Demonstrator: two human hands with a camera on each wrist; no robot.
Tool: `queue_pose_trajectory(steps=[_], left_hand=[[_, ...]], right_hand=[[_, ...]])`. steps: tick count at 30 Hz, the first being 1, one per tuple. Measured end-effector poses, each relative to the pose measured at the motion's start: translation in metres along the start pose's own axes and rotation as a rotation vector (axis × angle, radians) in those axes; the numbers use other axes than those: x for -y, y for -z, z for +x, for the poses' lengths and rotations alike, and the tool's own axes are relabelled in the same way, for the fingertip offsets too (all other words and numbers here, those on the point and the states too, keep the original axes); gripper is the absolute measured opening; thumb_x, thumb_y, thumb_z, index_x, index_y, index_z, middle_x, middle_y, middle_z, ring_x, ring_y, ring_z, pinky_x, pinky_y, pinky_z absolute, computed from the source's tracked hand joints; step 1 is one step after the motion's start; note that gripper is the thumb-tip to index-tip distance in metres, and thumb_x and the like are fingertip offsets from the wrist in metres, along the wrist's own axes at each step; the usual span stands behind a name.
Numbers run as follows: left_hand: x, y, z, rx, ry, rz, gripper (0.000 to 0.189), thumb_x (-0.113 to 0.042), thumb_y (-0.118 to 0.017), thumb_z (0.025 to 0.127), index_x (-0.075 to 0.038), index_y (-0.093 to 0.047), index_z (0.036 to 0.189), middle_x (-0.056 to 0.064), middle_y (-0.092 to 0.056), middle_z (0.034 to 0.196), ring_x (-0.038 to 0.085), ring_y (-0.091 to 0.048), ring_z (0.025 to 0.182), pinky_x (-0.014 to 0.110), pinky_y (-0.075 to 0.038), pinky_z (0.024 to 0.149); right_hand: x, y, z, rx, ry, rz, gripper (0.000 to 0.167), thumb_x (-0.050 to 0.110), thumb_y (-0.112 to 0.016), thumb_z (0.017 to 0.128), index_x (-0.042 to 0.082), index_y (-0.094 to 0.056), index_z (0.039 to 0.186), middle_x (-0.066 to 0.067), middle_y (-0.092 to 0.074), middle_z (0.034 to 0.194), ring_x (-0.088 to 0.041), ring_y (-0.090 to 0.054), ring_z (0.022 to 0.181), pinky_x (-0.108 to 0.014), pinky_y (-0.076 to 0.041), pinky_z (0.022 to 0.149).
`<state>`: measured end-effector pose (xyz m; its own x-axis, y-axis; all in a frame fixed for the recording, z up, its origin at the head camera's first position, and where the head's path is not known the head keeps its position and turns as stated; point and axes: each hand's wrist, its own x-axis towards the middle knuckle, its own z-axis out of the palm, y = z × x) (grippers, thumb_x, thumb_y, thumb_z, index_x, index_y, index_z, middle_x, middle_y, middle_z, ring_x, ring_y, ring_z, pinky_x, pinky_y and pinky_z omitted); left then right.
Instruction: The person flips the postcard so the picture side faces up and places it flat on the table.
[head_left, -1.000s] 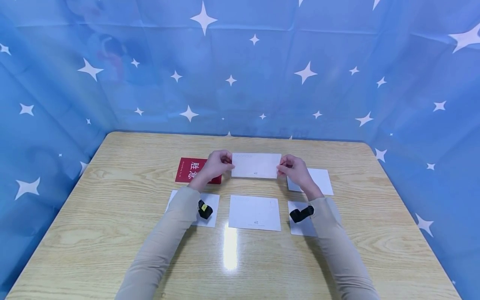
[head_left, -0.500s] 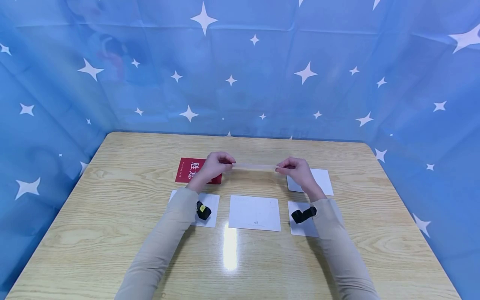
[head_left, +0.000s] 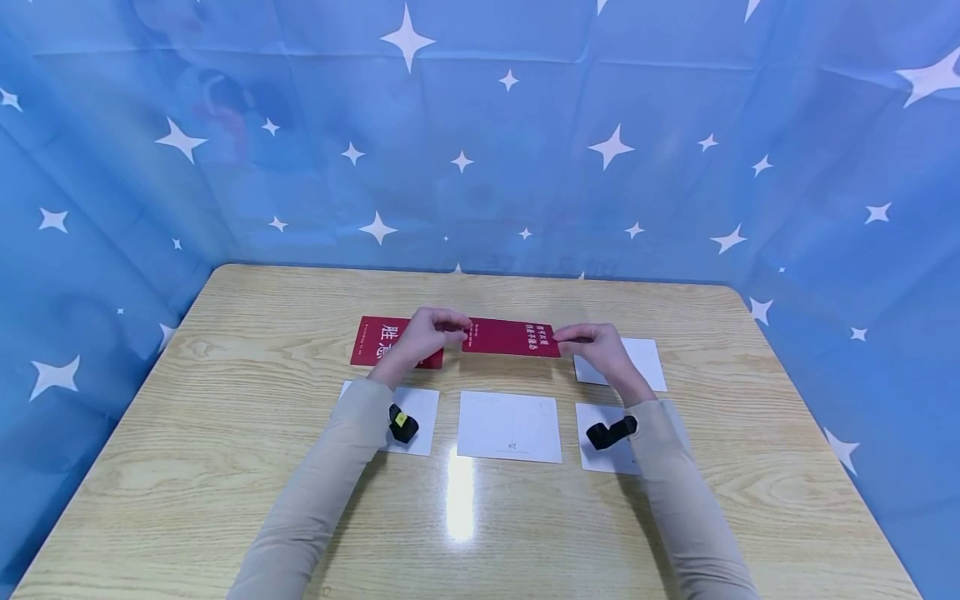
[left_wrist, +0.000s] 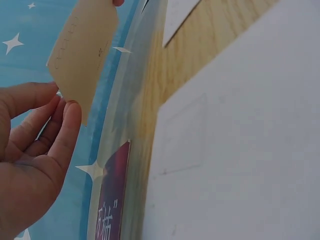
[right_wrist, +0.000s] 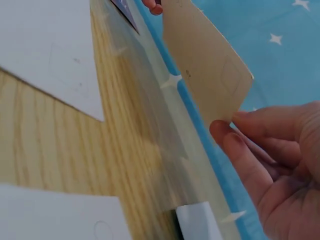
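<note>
A postcard (head_left: pixel 506 337) is held just above the table between both hands, its red face with white characters showing in the head view. My left hand (head_left: pixel 423 337) pinches its left end between thumb and fingers. At the opposite end, my right hand (head_left: pixel 600 350) pinches the edge in the same manner. Both wrist views show the pale underside of this card (left_wrist: pixel 86 50), (right_wrist: pixel 205 60). Beneath my left hand lies a red postcard (head_left: pixel 371 340), partly covered by the hand. A white-backed postcard (head_left: pixel 641 358) lies beside my right wrist.
Nearer on the wooden table (head_left: pixel 187 467) lie a white-backed postcard (head_left: pixel 510 425) in the middle, another white card (head_left: pixel 420 412) under the left forearm and a third white card (head_left: pixel 596 458) under the right. A blue starred cloth (head_left: pixel 480 192) hangs along the table's far edge.
The held postcard has turned over: its white side faced up, then it was edge-on, and now its red face shows. Both hands have shifted slightly nearer. The lying cards have not moved.
</note>
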<state>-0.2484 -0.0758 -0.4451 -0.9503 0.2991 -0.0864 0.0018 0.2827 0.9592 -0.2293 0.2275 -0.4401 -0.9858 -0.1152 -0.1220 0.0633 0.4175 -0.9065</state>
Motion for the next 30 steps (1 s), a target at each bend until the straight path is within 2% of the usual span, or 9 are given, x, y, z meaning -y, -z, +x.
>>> queue_pose_trajectory(steps=[5, 8, 12, 16, 20, 26, 30], left_hand=[[0.005, -0.001, 0.001, 0.011, 0.013, -0.004, 0.029, -0.005, -0.069, 0.083, -0.007, -0.068, 0.112, 0.006, -0.063, 0.102, 0.019, -0.059, 0.093, 0.026, -0.051, 0.078], [0.005, -0.002, 0.001, 0.025, -0.001, -0.018, 0.035, -0.002, -0.069, 0.083, -0.004, -0.065, 0.117, 0.009, -0.063, 0.101, 0.020, -0.059, 0.094, 0.027, -0.052, 0.079], [0.007, -0.004, -0.001, 0.043, -0.014, -0.044, 0.043, 0.001, -0.067, 0.083, -0.001, -0.058, 0.125, 0.013, -0.061, 0.105, 0.023, -0.059, 0.097, 0.029, -0.053, 0.081], [0.011, -0.005, 0.000, 0.048, -0.023, -0.030, 0.049, 0.001, -0.067, 0.083, -0.001, -0.054, 0.130, 0.014, -0.061, 0.109, 0.024, -0.058, 0.100, 0.028, -0.053, 0.081], [0.013, -0.006, 0.001, 0.050, -0.013, -0.008, 0.054, -0.001, -0.069, 0.082, -0.002, -0.051, 0.132, 0.013, -0.060, 0.113, 0.023, -0.057, 0.103, 0.028, -0.052, 0.083], [0.012, -0.007, -0.001, 0.057, 0.008, 0.012, 0.055, -0.002, -0.070, 0.082, -0.003, -0.051, 0.133, 0.012, -0.060, 0.117, 0.023, -0.057, 0.106, 0.029, -0.051, 0.086], [0.012, -0.009, -0.001, 0.064, 0.020, 0.028, 0.055, -0.002, -0.070, 0.082, -0.002, -0.050, 0.133, 0.013, -0.058, 0.120, 0.023, -0.057, 0.107, 0.030, -0.050, 0.088]], right_hand=[[-0.004, 0.000, -0.002, 0.015, -0.002, 0.022, 0.028, 0.009, -0.064, 0.089, -0.002, -0.065, 0.115, -0.017, -0.059, 0.122, -0.028, -0.052, 0.114, -0.041, -0.043, 0.096], [-0.006, 0.000, -0.003, 0.021, 0.002, 0.000, 0.034, 0.012, -0.067, 0.087, 0.000, -0.063, 0.119, -0.016, -0.057, 0.125, -0.028, -0.053, 0.113, -0.033, -0.048, 0.089], [-0.010, 0.000, -0.005, 0.033, 0.036, -0.021, 0.040, 0.016, -0.071, 0.084, 0.002, -0.062, 0.121, -0.015, -0.055, 0.126, -0.026, -0.057, 0.107, -0.025, -0.052, 0.080], [-0.013, -0.001, -0.006, 0.041, 0.088, -0.016, 0.043, 0.017, -0.072, 0.083, 0.001, -0.061, 0.122, -0.016, -0.054, 0.124, -0.025, -0.059, 0.104, -0.025, -0.053, 0.077], [-0.012, -0.001, -0.006, 0.068, 0.069, -0.001, 0.045, 0.012, -0.071, 0.084, 0.000, -0.058, 0.125, -0.016, -0.051, 0.128, -0.029, -0.056, 0.110, -0.024, -0.052, 0.080], [-0.011, 0.000, -0.005, 0.135, 0.027, 0.056, 0.048, 0.001, -0.067, 0.085, -0.007, -0.051, 0.129, -0.024, -0.047, 0.132, -0.036, -0.054, 0.114, -0.022, -0.051, 0.082], [-0.012, 0.000, -0.004, 0.170, 0.021, 0.038, 0.049, 0.000, -0.065, 0.085, -0.009, -0.048, 0.130, -0.027, -0.045, 0.133, -0.038, -0.051, 0.118, -0.026, -0.051, 0.085]])
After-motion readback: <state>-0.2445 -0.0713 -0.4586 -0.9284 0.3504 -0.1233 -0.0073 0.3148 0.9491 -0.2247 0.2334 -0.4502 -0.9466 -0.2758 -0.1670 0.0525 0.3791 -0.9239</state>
